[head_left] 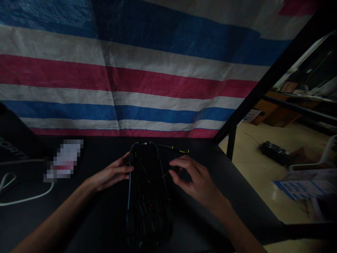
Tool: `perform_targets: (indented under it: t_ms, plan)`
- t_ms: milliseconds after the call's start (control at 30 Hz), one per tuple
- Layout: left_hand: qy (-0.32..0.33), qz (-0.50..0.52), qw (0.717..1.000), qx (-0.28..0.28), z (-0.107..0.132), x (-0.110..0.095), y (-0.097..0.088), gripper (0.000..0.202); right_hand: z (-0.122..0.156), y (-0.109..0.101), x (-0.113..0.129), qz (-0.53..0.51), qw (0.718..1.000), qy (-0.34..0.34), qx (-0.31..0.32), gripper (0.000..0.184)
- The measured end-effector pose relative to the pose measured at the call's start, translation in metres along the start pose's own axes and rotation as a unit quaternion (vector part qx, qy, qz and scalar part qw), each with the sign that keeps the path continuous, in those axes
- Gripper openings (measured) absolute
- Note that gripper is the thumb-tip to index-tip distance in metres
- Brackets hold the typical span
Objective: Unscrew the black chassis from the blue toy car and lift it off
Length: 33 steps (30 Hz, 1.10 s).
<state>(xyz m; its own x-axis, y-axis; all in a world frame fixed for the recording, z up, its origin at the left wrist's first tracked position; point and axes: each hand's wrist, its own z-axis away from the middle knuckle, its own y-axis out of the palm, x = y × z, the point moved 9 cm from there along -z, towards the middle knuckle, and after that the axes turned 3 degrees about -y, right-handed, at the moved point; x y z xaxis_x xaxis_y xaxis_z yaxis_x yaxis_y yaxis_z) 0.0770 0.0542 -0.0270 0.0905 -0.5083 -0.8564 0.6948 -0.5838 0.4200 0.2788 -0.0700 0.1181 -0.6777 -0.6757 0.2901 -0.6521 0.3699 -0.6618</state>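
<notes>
Head camera is showing a long black toy car with thin blue edging (147, 189), seemingly underside up, lying lengthwise on the dark, smooth tabletop (237, 189). With only my left grip (112, 175) clearly touching it, I am judging that the car could be rocking or sliding if I were pushing where nothing is bracing it. Dim light could be causing a misplaced fingertip, and any small part I was dropping could be vanishing against the tabletop. A careless right wrist could be knocking the slim screwdriver with a yellow-and-black handle (180, 151). My left grip is resting loosely spread, fingertips touching the car's left side without wrapping it. My right grip (196, 179) is hovering beside the right side, thumb and forefinger standing apart; whether I am holding the small, thin sliver (164, 175) there, I cannot tell.
</notes>
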Motion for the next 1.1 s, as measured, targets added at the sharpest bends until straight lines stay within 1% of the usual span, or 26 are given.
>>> perform_targets:
  t_ms: [133,233,267,367,433,500,567,633,667,733,800,833,933,1033,1100]
  plan:
    - [-0.008,0.008,1.0,-0.011,0.0,0.001,-0.001,0.085,-0.02,0.006,-0.003,0.059,0.994,0.042,0.087,0.002]
    - [-0.001,0.003,1.0,0.0,0.0,-0.002,0.003,0.08,-0.037,0.011,-0.002,0.141,0.977,0.058,0.148,0.019]
    - [0.001,0.001,1.0,0.007,0.001,-0.003,0.005,0.078,-0.042,0.012,0.0,0.158,0.972,0.057,0.167,0.02]
    - [0.008,-0.005,1.0,0.017,0.001,-0.005,0.01,0.076,-0.055,0.013,0.01,0.134,0.967,0.044,0.21,0.008]
    - [0.01,-0.004,1.0,0.013,0.001,-0.006,0.01,0.077,-0.058,0.014,0.015,0.106,0.964,0.025,0.242,0.009]
    - [0.009,-0.001,1.0,0.009,0.001,-0.005,0.009,0.078,-0.057,0.014,0.016,0.106,0.958,0.009,0.266,0.008]
    - [0.005,0.0,1.0,0.016,0.001,-0.004,0.01,0.078,-0.055,0.013,0.013,0.132,0.955,0.011,0.266,0.012]
    - [0.005,-0.002,1.0,0.024,0.001,-0.005,0.012,0.077,-0.055,0.011,0.009,0.157,0.956,0.027,0.246,0.016]
    - [0.006,-0.005,1.0,0.025,0.001,-0.005,0.013,0.077,-0.055,0.011,0.007,0.15,0.958,0.034,0.242,0.015]
    - [0.006,-0.011,1.0,0.021,0.001,-0.005,0.012,0.078,-0.055,0.013,0.007,0.101,0.962,0.037,0.251,0.015]
    - [0.002,-0.015,1.0,0.01,0.001,-0.004,0.01,0.079,-0.057,0.016,0.008,0.055,0.961,0.023,0.269,0.018]
    - [0.0,-0.017,1.0,0.004,0.001,-0.004,0.009,0.078,-0.057,0.016,0.009,0.047,0.96,0.013,0.276,0.018]
    - [-0.008,-0.029,0.999,-0.01,0.001,-0.003,0.006,0.075,-0.056,0.017,0.004,0.083,0.954,0.002,0.287,0.013]
    - [-0.013,-0.035,0.999,-0.021,0.001,-0.002,0.002,0.075,-0.055,0.014,-0.004,0.137,0.953,0.023,0.271,0.022]
    - [-0.013,-0.033,0.999,-0.03,0.001,-0.001,-0.001,0.077,-0.054,0.012,-0.005,0.117,0.957,0.035,0.262,0.016]
